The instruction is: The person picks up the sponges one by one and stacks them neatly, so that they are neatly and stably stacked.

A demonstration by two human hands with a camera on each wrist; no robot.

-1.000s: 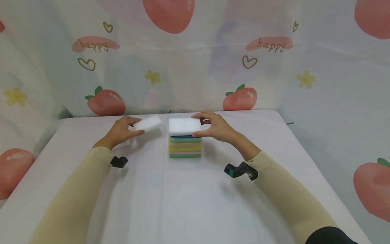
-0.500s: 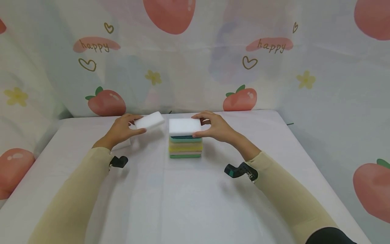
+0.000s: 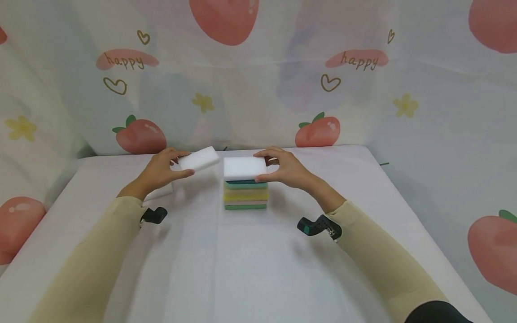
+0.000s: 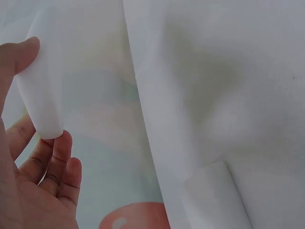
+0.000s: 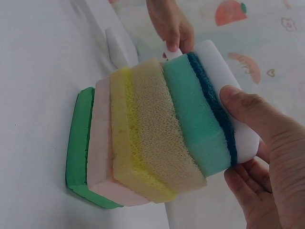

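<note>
My left hand [image 3: 159,171] pinches a white sponge [image 3: 199,158] between thumb and fingers, off the table and tilted with its right end higher. It is left of the sponge stack [image 3: 245,195], with a small gap between. My right hand [image 3: 286,168] grips another white sponge [image 3: 244,168] by its right end, on top of that stack. From the side, the right wrist view shows a green layer [image 5: 80,143] lowest, then pink, a yellow pair of tones, beige [image 5: 162,129], and teal with a dark blue scouring face [image 5: 212,102] under the white sponge.
A further white block [image 4: 217,195] lies on the table behind my left wrist, partly hidden in the head view. The white-covered table [image 3: 250,264] ends at a patterned cloth backdrop [image 3: 250,89]. Black wrist cameras sit on both sleeves.
My left hand has raised its white sponge slightly and moved it a little to the right, tilting it more. My right hand and the stack have stayed in place.
</note>
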